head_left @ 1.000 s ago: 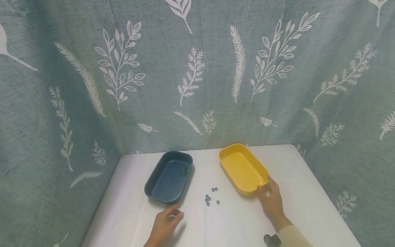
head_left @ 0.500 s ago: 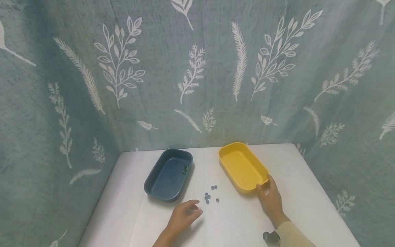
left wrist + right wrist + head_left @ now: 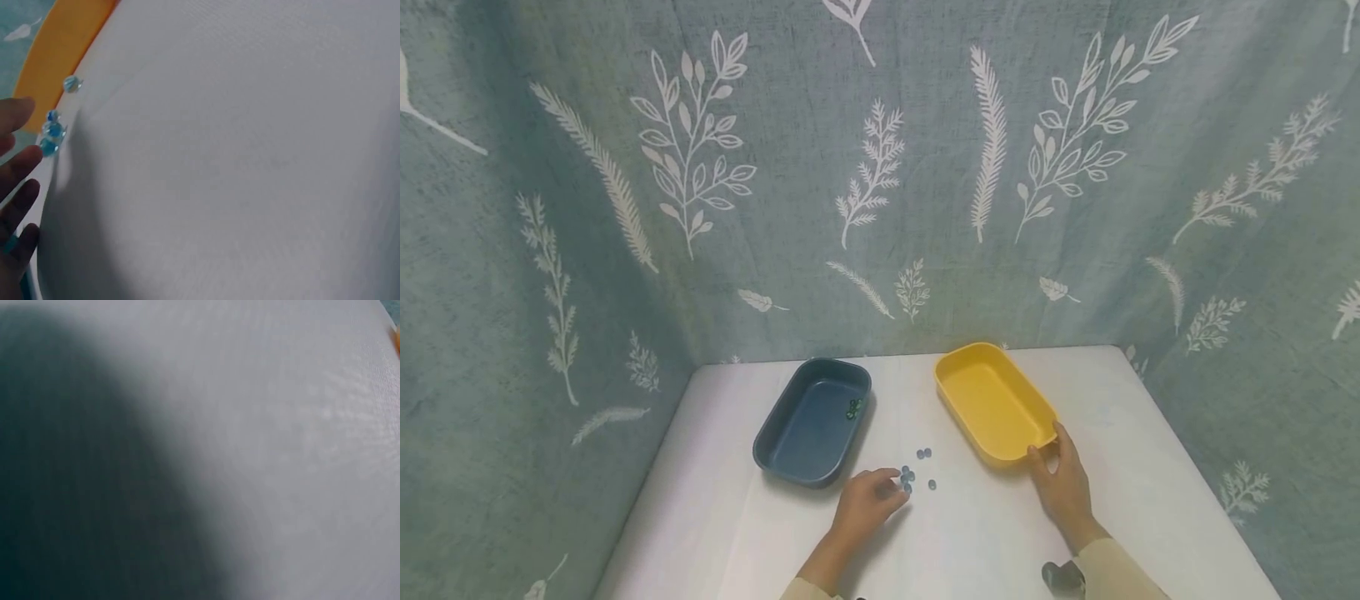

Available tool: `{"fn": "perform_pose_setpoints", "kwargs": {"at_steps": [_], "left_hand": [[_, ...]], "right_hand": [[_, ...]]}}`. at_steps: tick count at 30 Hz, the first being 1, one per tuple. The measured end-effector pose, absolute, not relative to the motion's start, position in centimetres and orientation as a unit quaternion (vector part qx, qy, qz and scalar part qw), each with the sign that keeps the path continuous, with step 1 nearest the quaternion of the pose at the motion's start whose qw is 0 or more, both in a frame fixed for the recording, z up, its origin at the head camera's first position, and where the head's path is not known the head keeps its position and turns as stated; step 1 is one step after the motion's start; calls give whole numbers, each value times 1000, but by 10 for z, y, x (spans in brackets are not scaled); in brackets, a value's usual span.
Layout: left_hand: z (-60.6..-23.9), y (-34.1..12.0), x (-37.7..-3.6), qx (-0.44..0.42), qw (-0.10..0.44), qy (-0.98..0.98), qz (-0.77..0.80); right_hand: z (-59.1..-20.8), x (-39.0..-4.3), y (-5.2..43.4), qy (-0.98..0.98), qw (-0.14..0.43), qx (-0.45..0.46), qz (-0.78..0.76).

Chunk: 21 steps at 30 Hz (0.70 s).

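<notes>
White table [image 3: 1150, 500] before a leaf-print curtain [image 3: 880, 167]: left hand [image 3: 867, 502], fingers loosely curled over the beads [image 3: 908, 477] near mid-table, should pinch one cleanly while the right hand [image 3: 1062, 486] grips the yellow tray [image 3: 958, 367].

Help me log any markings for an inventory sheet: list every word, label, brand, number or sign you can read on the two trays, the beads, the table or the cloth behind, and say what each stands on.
None: no readable text shows in any view.
The blue tray and yellow tray are plain.
The beads bear no marks that can be made out.
The cloth backdrop carries only white leaf prints.
The right wrist view is too blurred to read anything.
</notes>
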<state>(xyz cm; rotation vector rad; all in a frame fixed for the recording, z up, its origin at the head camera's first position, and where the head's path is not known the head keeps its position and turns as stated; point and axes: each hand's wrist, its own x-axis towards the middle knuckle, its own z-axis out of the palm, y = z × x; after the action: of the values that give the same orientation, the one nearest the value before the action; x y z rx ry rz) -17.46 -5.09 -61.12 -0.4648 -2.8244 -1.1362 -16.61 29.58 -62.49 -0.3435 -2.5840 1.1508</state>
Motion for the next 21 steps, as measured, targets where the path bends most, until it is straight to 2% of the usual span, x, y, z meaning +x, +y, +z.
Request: {"fn": "perform_pose_setpoints", "kwargs": {"at_steps": [21], "left_hand": [[-620,-31,-177,-156,48,-945,-283]], "right_hand": [[-619,-163,293,-898,135,-131,398]]}}
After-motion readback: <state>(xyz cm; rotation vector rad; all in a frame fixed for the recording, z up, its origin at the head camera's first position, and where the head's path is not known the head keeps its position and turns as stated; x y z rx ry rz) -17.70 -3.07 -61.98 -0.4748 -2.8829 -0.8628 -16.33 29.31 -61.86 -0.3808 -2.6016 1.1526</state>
